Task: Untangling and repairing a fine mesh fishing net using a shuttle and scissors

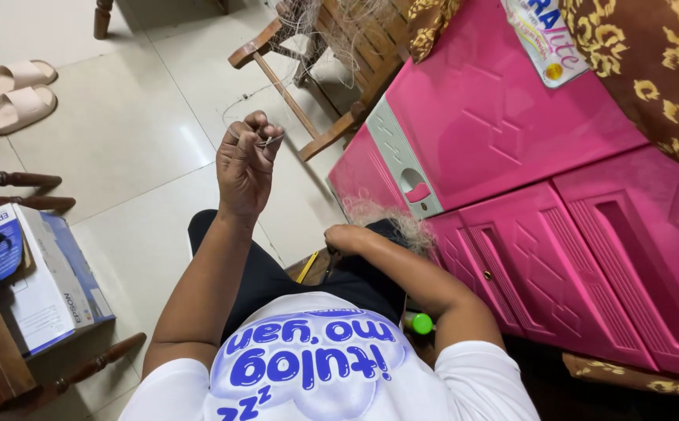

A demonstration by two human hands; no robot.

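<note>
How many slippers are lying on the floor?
2. Both pale slippers sit side by side on the tiled floor at the far left: one nearer the edge, the other just below it. Furniture may hide more.

A thin pale thread [239,101] runs taut from the raised left hand [244,160] toward the chair, while tangled netting [386,214] bunches pale and frizzy at the right hand [347,238].

The raised left hand [246,160] pinches a thin pale thread [273,142] above the cream tiled floor [121,132], while the right hand [347,238] rests closed on a tangle of pale fine netting [390,218] just beside the bright pink plastic cabinet [526,156].
</note>
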